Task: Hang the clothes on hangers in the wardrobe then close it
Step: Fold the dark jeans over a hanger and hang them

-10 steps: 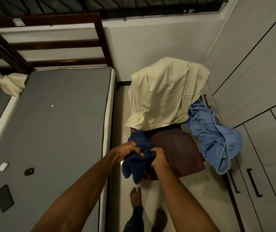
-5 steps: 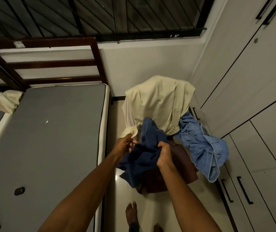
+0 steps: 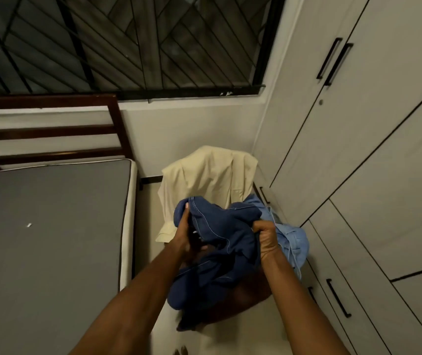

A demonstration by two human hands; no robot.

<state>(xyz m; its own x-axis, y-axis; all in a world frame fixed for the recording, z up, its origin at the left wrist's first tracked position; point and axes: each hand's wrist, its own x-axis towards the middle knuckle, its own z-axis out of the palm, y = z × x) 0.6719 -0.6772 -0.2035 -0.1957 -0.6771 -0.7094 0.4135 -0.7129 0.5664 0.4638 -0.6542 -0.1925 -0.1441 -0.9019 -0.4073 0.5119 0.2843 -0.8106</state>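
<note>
A dark blue denim garment (image 3: 220, 242) hangs bunched between both my hands above a brown chair seat (image 3: 250, 293). My left hand (image 3: 186, 234) grips its left edge, fingers pointing up. My right hand (image 3: 266, 237) is fisted on its right side. Behind it, a cream shirt (image 3: 209, 175) drapes over the chair back. A light blue denim garment (image 3: 291, 239) lies over the chair's right side. The white wardrobe (image 3: 358, 139) on the right has its doors closed. No hanger is visible.
A bed with a grey mattress (image 3: 51, 226) and dark wooden headboard (image 3: 51, 129) fills the left. A barred window (image 3: 127, 42) is above. Wardrobe drawers with black handles (image 3: 338, 298) run along the right. A narrow strip of pale floor (image 3: 148, 226) lies between bed and chair.
Both hands have lifted the dark blue garment higher off the chair and spread apart. The view has tilted upward, showing more window and wardrobe.
</note>
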